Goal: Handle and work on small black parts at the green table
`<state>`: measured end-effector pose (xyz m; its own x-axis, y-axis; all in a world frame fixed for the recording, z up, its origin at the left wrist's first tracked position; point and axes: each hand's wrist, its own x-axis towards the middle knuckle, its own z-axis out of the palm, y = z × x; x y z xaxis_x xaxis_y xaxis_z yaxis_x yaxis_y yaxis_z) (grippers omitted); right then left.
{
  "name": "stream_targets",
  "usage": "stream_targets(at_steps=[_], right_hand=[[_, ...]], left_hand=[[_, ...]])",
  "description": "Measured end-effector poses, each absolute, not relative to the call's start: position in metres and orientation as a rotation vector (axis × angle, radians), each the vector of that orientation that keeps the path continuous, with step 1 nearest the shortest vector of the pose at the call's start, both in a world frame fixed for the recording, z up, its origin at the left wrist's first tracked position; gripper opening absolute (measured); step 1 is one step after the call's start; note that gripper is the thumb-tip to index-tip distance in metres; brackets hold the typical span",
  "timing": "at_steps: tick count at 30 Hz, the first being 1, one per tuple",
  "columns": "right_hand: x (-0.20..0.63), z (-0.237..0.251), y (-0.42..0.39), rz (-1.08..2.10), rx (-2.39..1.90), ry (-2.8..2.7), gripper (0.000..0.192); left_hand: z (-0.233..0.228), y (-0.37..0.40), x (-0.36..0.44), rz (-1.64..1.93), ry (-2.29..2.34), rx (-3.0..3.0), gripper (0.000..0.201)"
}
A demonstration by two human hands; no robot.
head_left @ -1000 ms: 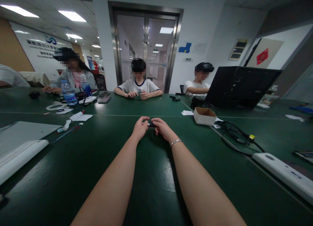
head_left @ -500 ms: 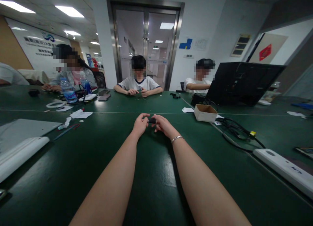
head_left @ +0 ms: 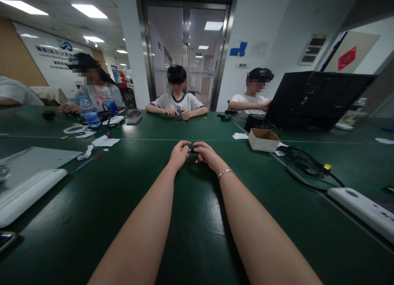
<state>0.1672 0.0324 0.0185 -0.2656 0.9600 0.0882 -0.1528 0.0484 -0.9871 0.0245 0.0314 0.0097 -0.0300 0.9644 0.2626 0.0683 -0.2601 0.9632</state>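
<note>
Both arms stretch forward over the green table [head_left: 197, 235], and the hands meet near its middle seam. The left hand [head_left: 179, 154] is curled, fingers bent in and thumb forward, pinching one end of a small dark object [head_left: 192, 150]. The right hand [head_left: 207, 155], with a silver bracelet [head_left: 224, 173] at the wrist, is likewise curled and grips the other end with its fingertips. The object is held between the two hands just above the tabletop; it is too small to tell what it is. A small cardboard box [head_left: 263, 139] sits to the right, near a tangle of black cables [head_left: 304, 164] and an open black laptop [head_left: 317, 98]. Three people sit along the far side of the table.
</note>
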Motion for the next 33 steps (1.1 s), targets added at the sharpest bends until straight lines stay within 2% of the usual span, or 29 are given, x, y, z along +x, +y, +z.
stream_targets(at_steps=[14,16,21,24,31,33], right_hand=[[0.163,0.021,0.032,1.376,-1.013,-1.340,0.012],[0.163,0.021,0.032,1.370,-1.007,-1.330,0.016],[0.161,0.023,0.029,1.321,-1.054,-1.356,0.006],[0.160,0.025,0.028,1.327,-1.019,-1.347,0.013],[0.153,0.029,0.027,1.238,-1.143,-1.347,0.004],[0.153,0.029,0.027,1.242,-1.112,-1.331,0.010]], left_hand=[[0.006,0.037,0.023,1.403,1.126,1.426,0.023],[0.007,0.036,0.024,1.410,1.119,1.430,0.023],[0.008,0.034,0.024,1.400,1.111,1.409,0.023],[0.008,0.034,0.024,1.414,1.112,1.408,0.022],[0.007,0.035,0.023,1.421,1.098,1.411,0.021],[0.008,0.035,0.024,1.435,1.105,1.392,0.021]])
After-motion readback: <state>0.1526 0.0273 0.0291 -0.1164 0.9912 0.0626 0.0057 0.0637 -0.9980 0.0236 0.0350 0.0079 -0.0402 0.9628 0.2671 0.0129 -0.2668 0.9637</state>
